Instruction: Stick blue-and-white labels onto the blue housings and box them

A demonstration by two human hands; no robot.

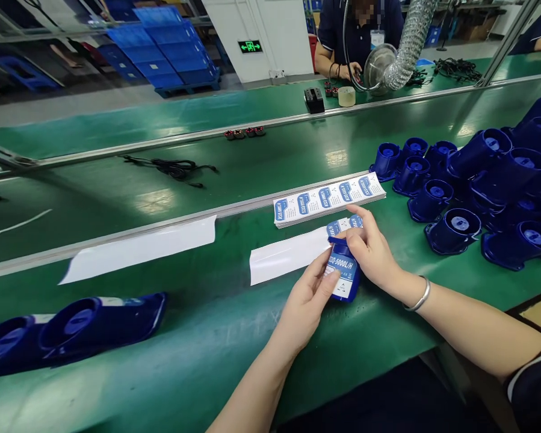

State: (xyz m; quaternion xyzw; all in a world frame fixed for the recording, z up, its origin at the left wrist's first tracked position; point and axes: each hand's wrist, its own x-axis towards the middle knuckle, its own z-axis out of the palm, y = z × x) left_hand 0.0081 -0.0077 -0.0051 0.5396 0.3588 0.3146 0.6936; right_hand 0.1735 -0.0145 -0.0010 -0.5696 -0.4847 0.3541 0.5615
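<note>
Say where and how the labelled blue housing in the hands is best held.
Probably by the side wall of the labelled blue housing, coming from its left, where the left hand grips it, fingers at the side and thumb over the front. The label faces up, so gripping the sides should cover less of it; the right hand is at the upper end.

Free to pass across the bare near side of the worktop (198, 373), between two blue housings (103, 328) at the near left and the left hand (306, 294). Blocked toward the right end by a heap of blue housings (496, 180). Crossed lengthwise by a metal rail (241, 206), with the label stack (328, 200) close against its near side. Open beyond, left of the heap, around the black cable (177, 168).
</note>
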